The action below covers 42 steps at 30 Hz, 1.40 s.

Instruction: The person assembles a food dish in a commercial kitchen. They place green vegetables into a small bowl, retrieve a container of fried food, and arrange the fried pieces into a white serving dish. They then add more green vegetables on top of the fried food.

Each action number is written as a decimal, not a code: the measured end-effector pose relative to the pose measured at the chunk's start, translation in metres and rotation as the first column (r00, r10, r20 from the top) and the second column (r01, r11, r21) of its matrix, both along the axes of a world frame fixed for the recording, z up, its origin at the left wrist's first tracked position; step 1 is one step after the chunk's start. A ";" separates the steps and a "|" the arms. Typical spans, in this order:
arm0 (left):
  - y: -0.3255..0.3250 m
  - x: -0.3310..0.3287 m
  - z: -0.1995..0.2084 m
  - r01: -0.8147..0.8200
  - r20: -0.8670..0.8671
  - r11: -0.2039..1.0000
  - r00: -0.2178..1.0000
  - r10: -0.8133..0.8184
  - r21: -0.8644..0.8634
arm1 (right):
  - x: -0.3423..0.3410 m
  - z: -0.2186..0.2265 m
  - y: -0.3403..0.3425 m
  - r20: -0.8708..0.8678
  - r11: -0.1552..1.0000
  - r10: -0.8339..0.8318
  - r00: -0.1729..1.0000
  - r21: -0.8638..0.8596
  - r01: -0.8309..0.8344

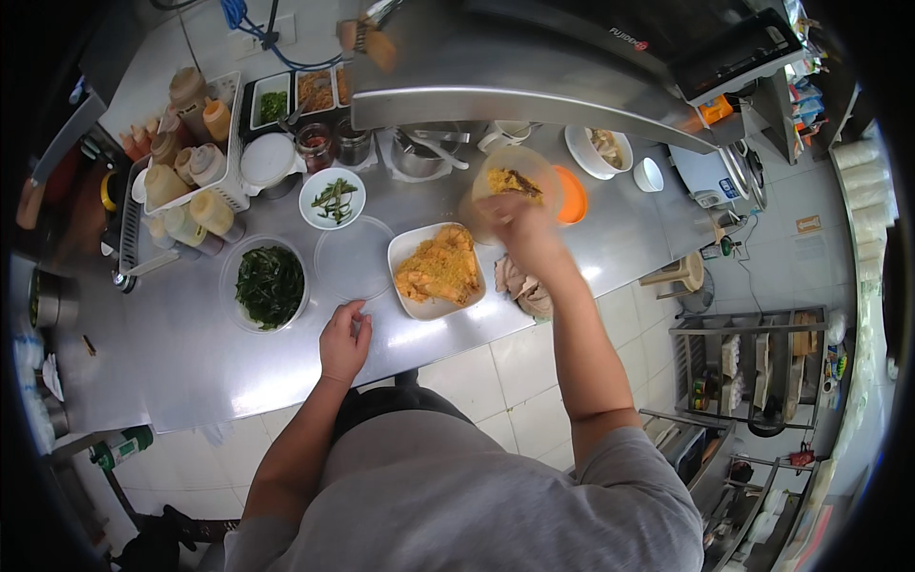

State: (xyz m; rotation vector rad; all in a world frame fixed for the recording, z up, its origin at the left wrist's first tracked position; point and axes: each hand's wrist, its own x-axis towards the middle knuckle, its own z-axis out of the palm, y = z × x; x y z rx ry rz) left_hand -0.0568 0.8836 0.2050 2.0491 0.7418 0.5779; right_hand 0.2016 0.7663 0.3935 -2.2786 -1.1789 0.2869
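My right hand is at the near rim of a clear plastic tub holding yellow crumbly topping. It is smeared by motion, so its fingers and anything in them cannot be made out. A squarish white dish sits between my hands, with golden crumb-covered pieces of food in it. My left hand rests at the counter's front edge, fingers loosely bent and slightly apart, with nothing in it. Nearest to it are a clear round lid and a tub of dark green leaves.
A crumpled cloth lies by the counter's front edge. Behind stand a white bowl of cut greens, an orange lid and a white bowl. A basket of sauce bottles is at left; a metal shelf overhangs the back.
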 end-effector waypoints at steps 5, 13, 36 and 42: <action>-0.001 0.004 0.002 0.016 0.002 1.000 1.000 -0.016 -0.008 | 0.097 -0.019 -0.005 0.301 0.856 -0.035 0.953 -0.483 0.184; -0.001 0.004 0.001 0.016 0.001 1.000 1.000 -0.016 -0.017 | 0.133 -0.055 0.008 0.348 0.847 0.119 0.930 -0.524 0.087; 0.001 0.004 0.003 0.030 -0.019 0.999 0.999 -0.030 -0.014 | -0.015 -0.066 0.005 -0.025 0.925 0.160 0.987 -0.346 -0.159; 0.000 0.003 -0.001 0.031 -0.007 0.999 0.999 -0.032 -0.010 | -0.018 -0.058 0.011 0.215 0.929 0.174 0.961 -0.359 -0.087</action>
